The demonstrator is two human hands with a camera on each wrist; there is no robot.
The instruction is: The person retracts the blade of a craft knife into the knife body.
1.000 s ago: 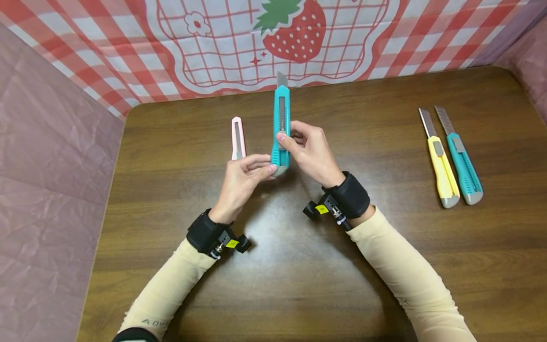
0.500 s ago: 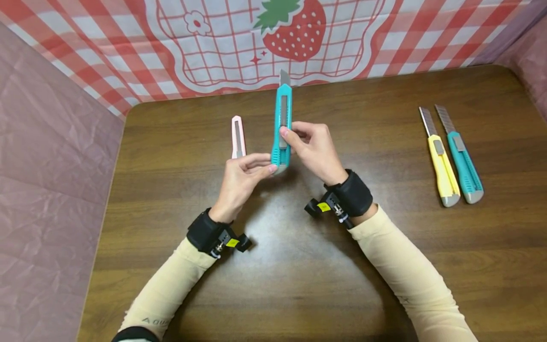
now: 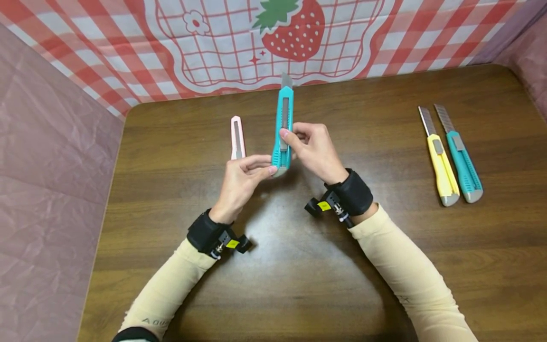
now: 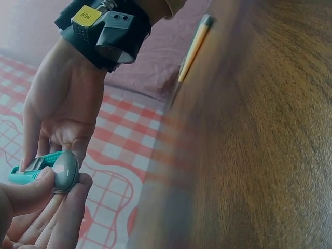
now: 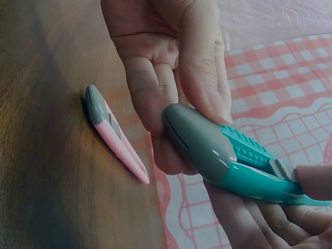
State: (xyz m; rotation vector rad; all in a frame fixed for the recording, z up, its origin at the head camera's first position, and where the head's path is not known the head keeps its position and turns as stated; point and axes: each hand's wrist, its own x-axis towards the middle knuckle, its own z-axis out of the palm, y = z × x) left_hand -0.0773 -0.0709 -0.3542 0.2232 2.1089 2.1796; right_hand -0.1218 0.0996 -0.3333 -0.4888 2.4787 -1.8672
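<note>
A teal utility knife (image 3: 284,114) stands nearly upright between both hands, a short length of blade showing from its top. My left hand (image 3: 239,183) pinches the grey end cap at its bottom between thumb and fingers. Higher up, my right hand (image 3: 314,149) grips the body from the right, its thumb on the grey slider (image 5: 282,170). The right wrist view shows the grey end cap (image 5: 199,137) close up, with the left thumb on it. Just behind the left hand lies a pink utility knife (image 3: 237,137), no blade showing; its lower end is hidden in the head view.
On the right of the wooden table (image 3: 307,285) lie a yellow utility knife (image 3: 443,171) and a second teal one (image 3: 465,166), side by side, blades extended. A checked strawberry cloth (image 3: 295,38) hangs behind the table's back edge.
The held teal knife has leaned slightly to the right at its top, and the right hand has shifted a little with it. The left hand and the lying knives have stayed put.
</note>
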